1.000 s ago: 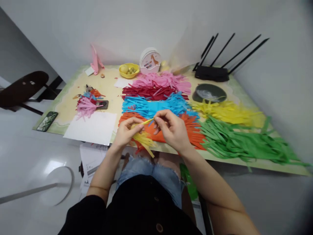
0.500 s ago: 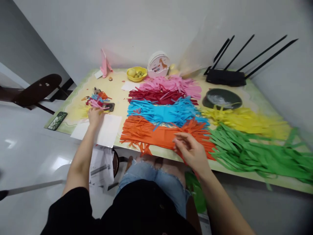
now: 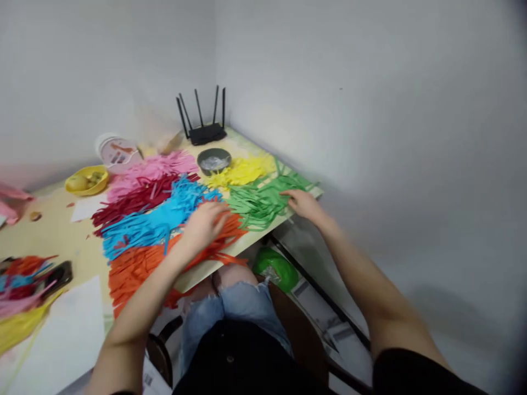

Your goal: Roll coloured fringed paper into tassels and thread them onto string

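Note:
My left hand (image 3: 205, 224) lies on the orange paper strips (image 3: 140, 266) where they meet the green paper strips (image 3: 263, 200); its fingers are smeared by motion. Farther right, my right hand (image 3: 303, 204) rests on the green strips near the table's corner, fingers stretched flat, holding nothing I can see. Blue strips (image 3: 156, 219), dark red strips (image 3: 135, 200), pink strips (image 3: 152, 167) and yellow strips (image 3: 241, 171) lie in rows behind.
A grey bowl (image 3: 213, 161) and a black router (image 3: 203, 131) stand at the far corner by the wall. A yellow bowl (image 3: 87, 180) and white tub (image 3: 115, 152) sit at the back. White paper (image 3: 69, 334), mixed strips (image 3: 20, 285) lie left. A green bag (image 3: 275, 267) is under the table.
The view has swung right. My left hand left the small pile at the left and came over to the orange strips; my right hand moved from the orange strips out to the green ones.

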`<state>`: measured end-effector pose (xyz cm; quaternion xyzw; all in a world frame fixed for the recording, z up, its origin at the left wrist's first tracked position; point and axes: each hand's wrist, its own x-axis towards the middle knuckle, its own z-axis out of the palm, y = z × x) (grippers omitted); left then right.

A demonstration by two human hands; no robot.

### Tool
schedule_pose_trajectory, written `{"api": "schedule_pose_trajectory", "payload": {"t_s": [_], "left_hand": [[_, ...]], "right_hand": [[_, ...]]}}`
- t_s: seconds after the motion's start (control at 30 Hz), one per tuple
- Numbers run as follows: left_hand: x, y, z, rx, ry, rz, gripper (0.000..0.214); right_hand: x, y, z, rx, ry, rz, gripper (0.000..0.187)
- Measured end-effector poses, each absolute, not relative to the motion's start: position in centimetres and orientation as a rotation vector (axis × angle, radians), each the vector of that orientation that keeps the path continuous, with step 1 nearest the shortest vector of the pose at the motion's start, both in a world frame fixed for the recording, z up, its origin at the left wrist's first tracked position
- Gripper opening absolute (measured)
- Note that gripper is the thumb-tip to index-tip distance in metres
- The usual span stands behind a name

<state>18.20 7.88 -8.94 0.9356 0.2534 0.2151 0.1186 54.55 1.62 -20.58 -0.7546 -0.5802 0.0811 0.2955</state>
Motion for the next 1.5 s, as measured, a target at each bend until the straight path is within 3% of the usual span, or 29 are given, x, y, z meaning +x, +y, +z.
{"api": "schedule_pose_trajectory", "payload": {"t_s": [0.13,0.37,0.73,0.93,1.07,1.23,1.5], "left_hand": [[34.0,7.2,-12.2,2.837,0.554,0.131,0.026],[44.2,7.9,-16.8,2.886,0.727,0.055,0.029],[46.6,11.3,-18.1,2.527,1.161,0.031,0.026],[46.8,13.2,-18.0,2.280,1.177,0.075,0.008],[46.6,14.1,-18.1,2.135,1.151,0.138,0.015],[46.0,14.9,-17.6,2.005,1.174,0.315,0.020],[42.8,16.8,-14.9,1.824,1.273,0.895,0.008]], "right_hand": [[56.5,2.1,-21.5,-1.999,-1.404,0.222,0.049],[58.3,-0.1,-22.3,-1.902,-1.185,0.232,0.037],[59.7,-1.5,-21.8,-1.791,-1.101,0.293,0.033],[59.5,-1.0,-21.0,-1.807,-1.155,0.285,0.033],[58.9,-0.5,-20.6,-1.866,-1.243,0.270,0.033],[57.3,0.5,-20.7,-1.990,-1.465,0.309,0.033],[55.6,1.7,-20.4,-2.166,-1.686,0.289,0.045]]}}
